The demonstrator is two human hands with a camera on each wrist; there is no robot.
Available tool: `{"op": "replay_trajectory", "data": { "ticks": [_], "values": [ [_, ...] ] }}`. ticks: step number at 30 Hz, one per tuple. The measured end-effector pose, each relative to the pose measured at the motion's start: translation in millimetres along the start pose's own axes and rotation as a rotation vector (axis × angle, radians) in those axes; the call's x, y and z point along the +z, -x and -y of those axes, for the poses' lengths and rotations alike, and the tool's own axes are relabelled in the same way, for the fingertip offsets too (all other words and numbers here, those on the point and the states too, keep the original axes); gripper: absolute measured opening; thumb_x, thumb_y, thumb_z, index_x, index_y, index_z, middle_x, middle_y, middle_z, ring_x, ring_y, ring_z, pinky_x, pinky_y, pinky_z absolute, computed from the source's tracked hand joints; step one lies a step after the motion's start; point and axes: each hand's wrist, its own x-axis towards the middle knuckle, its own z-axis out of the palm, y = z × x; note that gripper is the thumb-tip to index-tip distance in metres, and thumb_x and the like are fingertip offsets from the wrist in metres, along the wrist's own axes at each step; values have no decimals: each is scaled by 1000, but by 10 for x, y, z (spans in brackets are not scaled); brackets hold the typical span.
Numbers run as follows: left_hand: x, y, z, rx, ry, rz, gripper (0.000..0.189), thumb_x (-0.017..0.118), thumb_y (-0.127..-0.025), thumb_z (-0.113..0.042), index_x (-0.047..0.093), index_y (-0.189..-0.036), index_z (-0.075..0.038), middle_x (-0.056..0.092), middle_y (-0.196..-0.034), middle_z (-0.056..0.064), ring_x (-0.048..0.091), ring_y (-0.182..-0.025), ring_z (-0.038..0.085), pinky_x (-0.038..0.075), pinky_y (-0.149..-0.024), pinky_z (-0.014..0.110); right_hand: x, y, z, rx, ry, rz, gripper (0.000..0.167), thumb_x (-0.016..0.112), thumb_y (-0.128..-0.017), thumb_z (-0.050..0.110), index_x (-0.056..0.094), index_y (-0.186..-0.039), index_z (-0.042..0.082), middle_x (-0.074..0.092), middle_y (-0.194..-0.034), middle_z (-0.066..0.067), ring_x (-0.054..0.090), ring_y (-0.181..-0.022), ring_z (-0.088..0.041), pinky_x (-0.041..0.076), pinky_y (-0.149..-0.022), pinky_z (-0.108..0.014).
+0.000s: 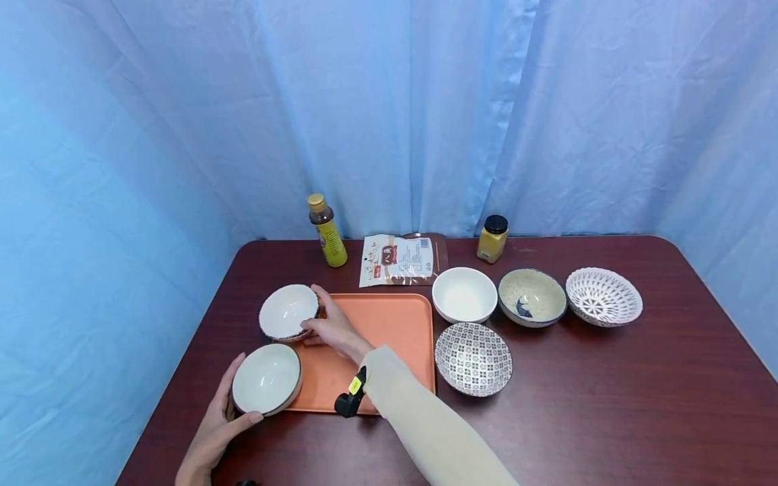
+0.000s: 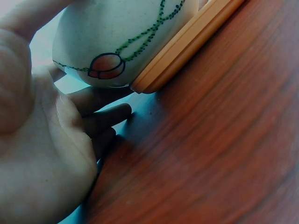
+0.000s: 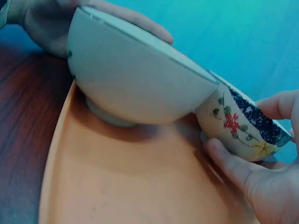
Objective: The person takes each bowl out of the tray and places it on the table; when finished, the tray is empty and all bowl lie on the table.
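Note:
My left hand grips a pale bowl, its thumb by the near rim and its fingers around the outer side. In the left wrist view this bowl shows a tulip-like flower and green dotted lines on its wall. My right hand holds a smaller bowl with a white inside, just beyond the first. The right wrist view shows red and yellow flowers and a dark speckled band on this smaller bowl. Both bowls are at the left side of an orange tray.
Right of the tray are a white bowl, a patterned bowl, a speckled bowl and a white-and-purple bowl. Behind stand a sauce bottle, a flat printed packet and a yellow jar. Curtains surround the table.

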Motion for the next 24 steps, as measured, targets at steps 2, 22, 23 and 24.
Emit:
{"op": "replay_trajectory", "data": {
  "ticks": [2,22,23,24],
  "values": [
    [0,-5,-3,1,1,1,101,72,-84,-4,12,-162,-28,15,-166,3,24,-128,-20,24,-101,14,8,8,2,-10,-4,-20,81,60,-91,-5,27,-160,25,40,-146,-20,65,-73,-18,60,-75,-36],
    [-11,-2,-5,0,16,11,102,72,-84,-3,11,-163,-27,12,-168,5,22,-128,-20,18,-113,31,-107,156,9,-48,-24,-109,82,58,-86,-11,32,-158,19,41,-150,-27,64,-70,-18,61,-74,-42],
    [-10,-1,-3,1,15,12,102,72,-84,-3,11,-163,-27,12,-168,5,22,-128,-20,18,-113,31,-116,166,10,-50,-22,-113,82,58,-86,-11,32,-158,19,42,-149,-27,64,-70,-18,61,-74,-42],
    [-9,0,-1,1,13,11,102,72,-84,-4,11,-163,-27,13,-167,5,22,-128,-20,19,-113,33,-124,180,17,-48,-23,-117,82,58,-86,-11,32,-158,19,42,-149,-27,64,-70,-18,61,-75,-42]
  ]
}}
